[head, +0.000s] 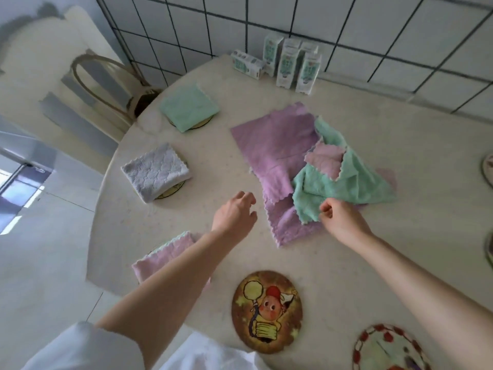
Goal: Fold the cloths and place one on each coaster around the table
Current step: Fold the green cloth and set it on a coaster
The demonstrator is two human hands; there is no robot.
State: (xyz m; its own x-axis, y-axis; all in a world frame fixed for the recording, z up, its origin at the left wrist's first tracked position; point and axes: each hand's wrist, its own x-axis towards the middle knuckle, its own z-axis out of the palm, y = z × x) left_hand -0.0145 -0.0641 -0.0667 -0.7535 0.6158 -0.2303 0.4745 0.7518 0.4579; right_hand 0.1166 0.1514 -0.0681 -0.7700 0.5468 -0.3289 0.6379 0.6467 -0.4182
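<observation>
The right hand (pixel 344 221) pinches the near corner of a loose green cloth (pixel 346 182) between thumb and curled fingers. This cloth lies crumpled just beyond the hand, on top of a spread purple cloth (pixel 274 145). A pink cloth (pixel 324 158) shows through its folds.

The left hand (pixel 234 212) is to the left of the right hand. Its fingers are loosely spread and hold nothing, close to the purple cloth's left edge. Whether it touches the pale desk (pixel 373 116) cannot be told.

Left of the left hand, a folded white cloth (pixel 156 172) sits on a coaster (pixel 173 192). Beyond that, a folded green cloth (pixel 188 106) covers a second coaster (pixel 202 124). Nearer the person, a folded pink cloth (pixel 162 257) lies partly hidden under the left forearm.

Between the two forearms, nearer than both hands, a cartoon coaster (pixel 266 311) lies uncovered. A red-patterned coaster (pixel 386 348) lies to its right.

Far beyond the hands, cartons (pixel 288 62) stand by a tiled wall (pixel 346 20). A chair (pixel 101 84) stands past the desk's left edge.
</observation>
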